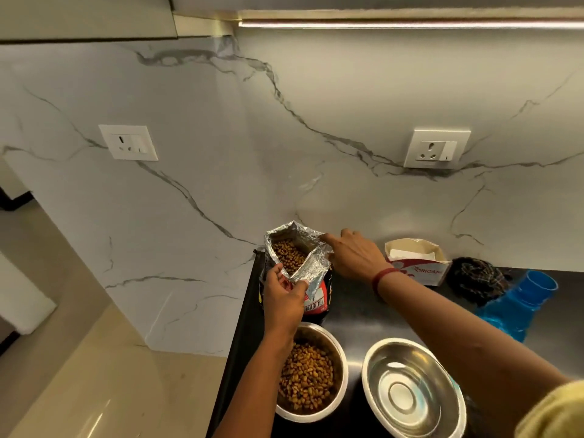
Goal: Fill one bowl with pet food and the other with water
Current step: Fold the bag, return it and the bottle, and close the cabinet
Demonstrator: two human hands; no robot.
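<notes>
An open pet food bag (311, 267) with a foil lining stands upright at the back left of the black counter, brown kibble showing inside. My left hand (282, 298) grips the near edge of its mouth. My right hand (352, 254) touches the bag's right edge, fingers pinched on the foil. A steel bowl (339, 346) near the counter's left edge holds kibble, partly hidden by my left forearm. To its right sits a second steel bowl (414, 390) with nothing in it. A blue water bottle (518, 305) with its cap off leans at the right.
A red and white tissue box (420, 263) and a dark checked cloth (477, 276) lie at the back of the black counter (354, 311). A marble wall with two sockets rises behind. The counter's left edge drops to a beige floor (94, 374).
</notes>
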